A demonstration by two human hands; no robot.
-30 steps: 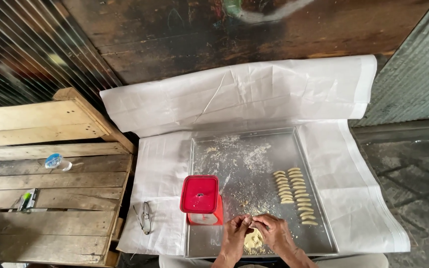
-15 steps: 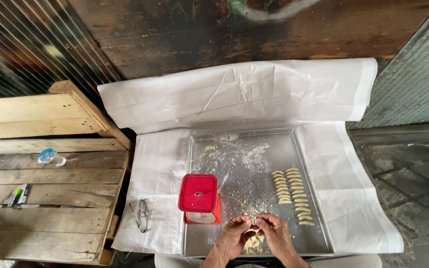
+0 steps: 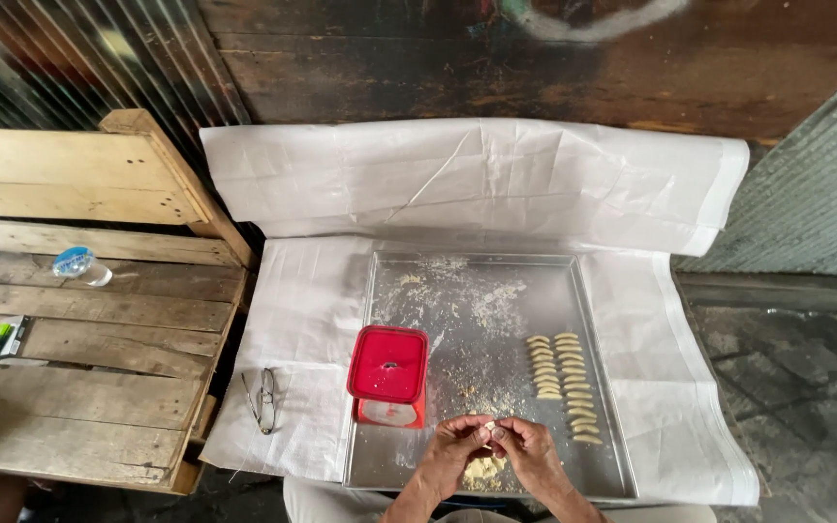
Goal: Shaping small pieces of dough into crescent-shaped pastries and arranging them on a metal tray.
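My left hand [image 3: 453,448] and my right hand [image 3: 528,450] meet over the near edge of a metal tray [image 3: 496,291]. Together they pinch a small piece of pale dough [image 3: 489,426] between the fingertips. A lump of the same dough [image 3: 481,470] lies on the tray just under my hands. Two rows of several shaped, crescent-like dough pieces [image 3: 564,383] lie on the right half of the tray. A red lidded container [image 3: 388,365] stands on the tray's left edge, close to my left hand. Flour and crumbs dust the tray's far part.
White sheeting [image 3: 477,179] covers the surface under and behind the tray. Folded glasses [image 3: 263,398] lie on it left of the container. A wooden pallet bench [image 3: 79,329] at left carries a small plastic bottle [image 3: 80,265] and a small packet [image 3: 7,337]. Corrugated metal stands at right.
My hands have lifted slightly from the dough lump and closed together on a small piece. The camera view has shifted a little.
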